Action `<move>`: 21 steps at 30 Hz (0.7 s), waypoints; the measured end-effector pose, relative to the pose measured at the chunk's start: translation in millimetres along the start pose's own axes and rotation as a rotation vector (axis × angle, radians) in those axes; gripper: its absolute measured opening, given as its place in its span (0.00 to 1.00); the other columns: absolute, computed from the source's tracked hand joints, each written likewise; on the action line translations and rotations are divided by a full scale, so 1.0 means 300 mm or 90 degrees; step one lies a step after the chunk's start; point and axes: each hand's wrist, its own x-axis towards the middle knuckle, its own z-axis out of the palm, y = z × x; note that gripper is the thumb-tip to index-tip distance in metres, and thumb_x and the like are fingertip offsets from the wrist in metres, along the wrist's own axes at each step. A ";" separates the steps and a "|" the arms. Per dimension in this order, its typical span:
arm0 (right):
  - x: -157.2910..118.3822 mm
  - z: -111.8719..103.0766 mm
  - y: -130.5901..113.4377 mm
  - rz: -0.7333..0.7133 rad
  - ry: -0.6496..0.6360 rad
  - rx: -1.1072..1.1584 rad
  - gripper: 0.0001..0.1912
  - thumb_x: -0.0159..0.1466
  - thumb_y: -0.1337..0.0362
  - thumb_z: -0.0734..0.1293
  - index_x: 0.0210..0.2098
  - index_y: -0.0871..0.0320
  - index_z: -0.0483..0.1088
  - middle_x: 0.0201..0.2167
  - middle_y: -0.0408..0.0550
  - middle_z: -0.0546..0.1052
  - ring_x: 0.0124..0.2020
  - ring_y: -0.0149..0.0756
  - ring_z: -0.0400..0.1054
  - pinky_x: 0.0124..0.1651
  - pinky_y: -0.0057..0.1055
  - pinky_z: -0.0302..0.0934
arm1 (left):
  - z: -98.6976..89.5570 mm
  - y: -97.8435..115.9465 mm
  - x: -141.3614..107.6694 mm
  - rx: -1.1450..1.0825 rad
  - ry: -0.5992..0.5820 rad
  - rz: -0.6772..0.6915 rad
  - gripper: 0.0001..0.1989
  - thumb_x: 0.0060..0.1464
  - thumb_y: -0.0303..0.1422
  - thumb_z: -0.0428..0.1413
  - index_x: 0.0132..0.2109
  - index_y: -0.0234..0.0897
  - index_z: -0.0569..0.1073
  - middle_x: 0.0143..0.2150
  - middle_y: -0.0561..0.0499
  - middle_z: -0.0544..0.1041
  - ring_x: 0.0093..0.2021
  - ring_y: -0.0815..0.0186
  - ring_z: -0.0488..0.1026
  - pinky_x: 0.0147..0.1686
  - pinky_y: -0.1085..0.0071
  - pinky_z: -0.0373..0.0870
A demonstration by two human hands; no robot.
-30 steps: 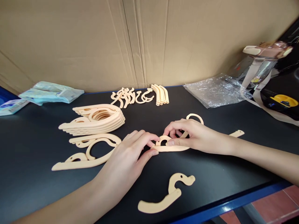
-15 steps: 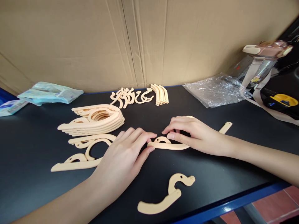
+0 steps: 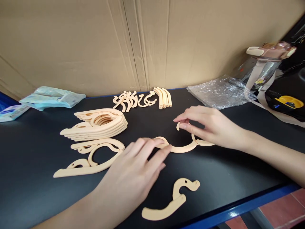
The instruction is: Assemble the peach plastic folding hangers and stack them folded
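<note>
A cream plastic folding hanger (image 3: 183, 149) lies partly unfolded on the black tabletop between my hands. My left hand (image 3: 140, 162) grips its left end with the fingertips. My right hand (image 3: 209, 127) is closed in a pinch on the hanger's hook, whose tip (image 3: 178, 126) pokes out below the fingers. That hand hides part of the hook and of the right arm. Nearer to me lies a separate two-part hanger piece (image 3: 164, 212), made of a curved arm joined to a curled part. One folded hanger (image 3: 78, 171) rests left of my left hand, which is close to its right end.
Behind the single hanger is a stack of folded hangers (image 3: 95, 130). Loose hooks (image 3: 128, 100) and curved arms (image 3: 163, 97) lie along the back edge. Light-blue packets (image 3: 54, 97) are at left; a clear plastic bag (image 3: 212, 92) and strapped bottle (image 3: 269, 52) are at right.
The hanger has opened out, and its hook now shows apart from the arm. My right hand has risen slightly with the hook; my left hand has shifted a little right.
</note>
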 end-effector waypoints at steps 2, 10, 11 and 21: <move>0.001 -0.016 0.028 0.016 -0.023 -0.066 0.14 0.71 0.59 0.62 0.48 0.59 0.75 0.40 0.50 0.78 0.41 0.39 0.72 0.44 0.35 0.62 | -0.003 0.011 -0.001 -0.015 -0.031 0.034 0.16 0.69 0.29 0.46 0.60 0.36 0.70 0.54 0.46 0.77 0.51 0.54 0.74 0.43 0.59 0.73; 0.001 -0.005 0.034 0.118 -0.036 -0.099 0.13 0.70 0.56 0.65 0.44 0.59 0.75 0.34 0.45 0.78 0.33 0.35 0.73 0.37 0.33 0.63 | 0.013 -0.028 -0.008 0.039 -0.033 0.014 0.18 0.70 0.33 0.45 0.61 0.33 0.69 0.54 0.43 0.77 0.49 0.52 0.77 0.43 0.55 0.78; 0.002 0.000 0.025 0.111 -0.034 -0.070 0.13 0.70 0.57 0.64 0.44 0.59 0.75 0.34 0.45 0.78 0.33 0.34 0.73 0.38 0.32 0.63 | 0.014 -0.030 -0.007 0.046 -0.029 0.009 0.18 0.70 0.34 0.45 0.61 0.33 0.69 0.53 0.42 0.77 0.49 0.51 0.77 0.42 0.55 0.78; -0.013 0.032 -0.042 -0.040 -0.091 0.077 0.13 0.72 0.62 0.62 0.50 0.61 0.73 0.46 0.52 0.79 0.45 0.37 0.75 0.48 0.33 0.67 | 0.022 -0.037 -0.010 0.059 -0.008 -0.045 0.24 0.72 0.40 0.40 0.59 0.28 0.70 0.57 0.35 0.76 0.55 0.47 0.76 0.47 0.49 0.79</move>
